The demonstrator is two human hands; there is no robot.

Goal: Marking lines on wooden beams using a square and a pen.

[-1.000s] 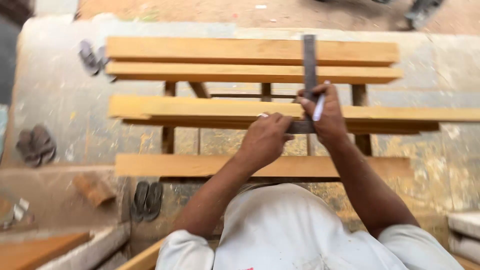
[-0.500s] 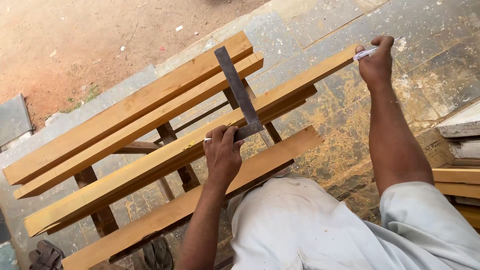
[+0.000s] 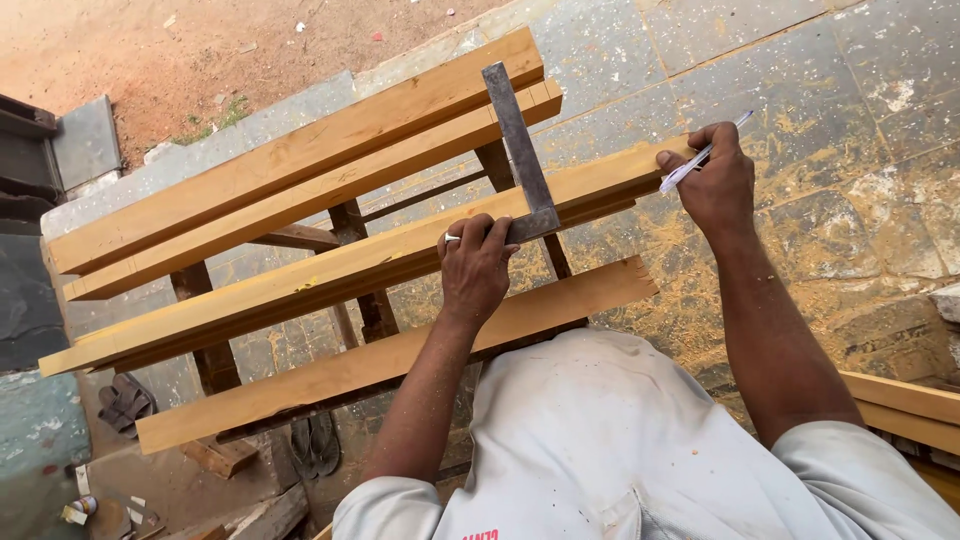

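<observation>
L hand (image 3: pixel 475 268) on try square (image 3: pixel 520 150), R hand (image 3: pixel 715 185) w/ pen (image 3: pixel 700 155) at plank (image 3: pixel 330 275) end

A single camera on the person's head looks steeply down over a white shirt (image 3: pixel 600 440), close to both forearms. It faces wooden planks (image 3: pixel 300 275) running diagonally across the frame, with stone floor (image 3: pixel 850 60) and bare ground (image 3: pixel 150 60) beyond.
</observation>
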